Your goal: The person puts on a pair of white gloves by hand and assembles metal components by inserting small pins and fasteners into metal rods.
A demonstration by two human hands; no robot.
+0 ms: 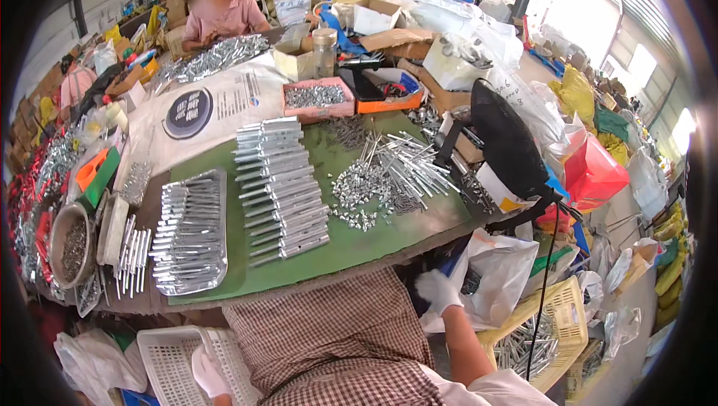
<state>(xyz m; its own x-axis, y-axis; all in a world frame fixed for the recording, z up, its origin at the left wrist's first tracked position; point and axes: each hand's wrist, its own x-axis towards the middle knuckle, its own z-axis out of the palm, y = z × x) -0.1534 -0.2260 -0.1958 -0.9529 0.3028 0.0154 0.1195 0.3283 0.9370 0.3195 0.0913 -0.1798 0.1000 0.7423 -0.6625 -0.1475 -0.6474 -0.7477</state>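
Hanging below the table edge, the white-gloved left hand [208, 371] lies at a white, perforated plastic basket [166, 361] on the person's left; its grip cannot be determined. The white-gloved right hand [439, 291], blurred, is just beside a limp white plastic bag [501, 264] on the person's right; whether it grasps anything cannot be told. Above, a flat green work mat [374, 252] bears a long column of slender silver metal parts [288, 189] and a heap of small silver metal fittings [359, 189]. Risks, as judged: a tug on the soft bag could tip out its contents; a raised forearm brushing the column could disorder it; a careless sweep could scatter the loose heap.
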